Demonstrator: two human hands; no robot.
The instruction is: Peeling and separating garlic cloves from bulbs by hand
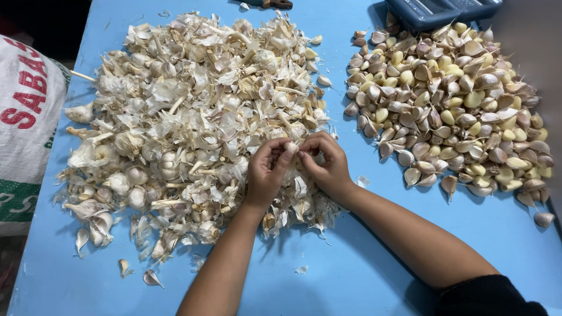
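in the head view, the person's left hand [266, 172] and right hand [328, 167] meet above the near right edge of a big heap of garlic bulbs and papery skins [193, 111], and between their fingertips sits a small pale garlic clove [291, 147]. both hands are pressed onto it, thumb and forefingers of each closed in a pinch from opposite sides, so the clove lies right at the point where the two grips touch, neither hand nearer than the other. it is too small and too covered by the fingers to tell its long axis with certainty; it seems to run roughly across, from one hand to the other. the forearms come in from the lower edge and converge, the right one ending in a dark sleeve [486, 295]. well apart to the right lies a second heap of separated cloves [451, 99], some peeled and yellowish, some in brownish skin; this heap lies on the right hand's side. everything rests on a blue table [363, 263]. at the far left edge stands a white woven sack [26, 117] with red printed letters and a green band lower down, partly cut off by the frame. at the top right corner a dark blue-grey plastic tray [436, 10] touches the far side of the clove heap.
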